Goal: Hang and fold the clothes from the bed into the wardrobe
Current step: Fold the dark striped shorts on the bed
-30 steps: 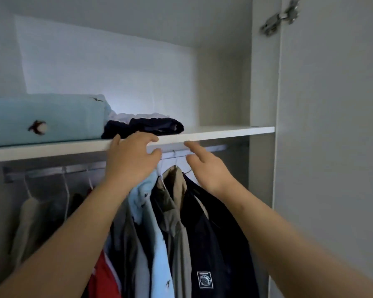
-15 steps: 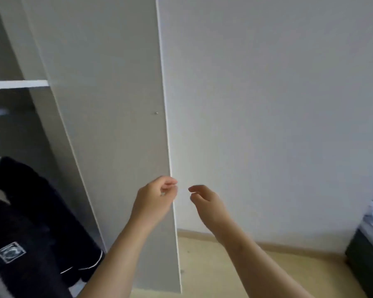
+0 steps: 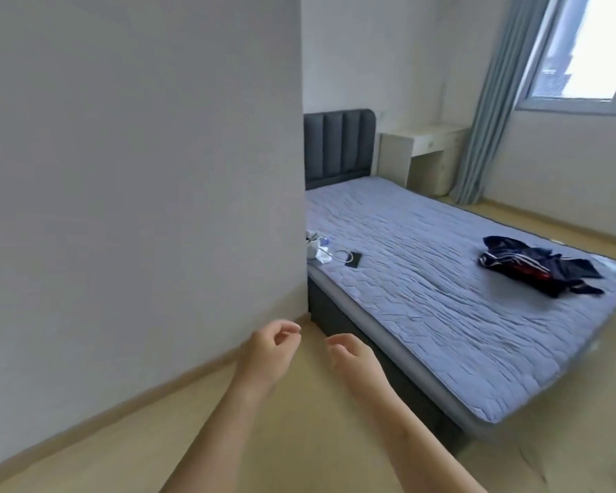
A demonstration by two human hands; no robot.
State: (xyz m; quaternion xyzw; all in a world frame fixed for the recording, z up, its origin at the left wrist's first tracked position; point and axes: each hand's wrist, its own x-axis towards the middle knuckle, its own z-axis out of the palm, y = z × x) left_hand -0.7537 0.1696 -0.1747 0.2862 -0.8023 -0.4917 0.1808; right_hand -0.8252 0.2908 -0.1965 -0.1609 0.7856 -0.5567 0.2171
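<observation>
A crumpled dark navy garment with red and white parts (image 3: 537, 266) lies near the far right corner of the bed (image 3: 441, 297), which has a lilac quilted cover. My left hand (image 3: 269, 350) and my right hand (image 3: 352, 357) hang in front of me over the wooden floor, close to the bed's near corner. Both have loosely curled fingers and hold nothing. The garment is far from both hands. The wardrobe is out of view.
A white wall (image 3: 139, 172) fills the left half. A black phone with a white cable (image 3: 352, 259) and small white items (image 3: 317, 249) lie on the bed by the wall. A dark headboard (image 3: 338, 147), a pale desk (image 3: 424, 154) and a blue curtain (image 3: 491, 101) stand behind.
The view has swung right, from the wardrobe's rail and shelf past its open door to the bed. My hands left the hanging clothes and dropped, holding nothing.
</observation>
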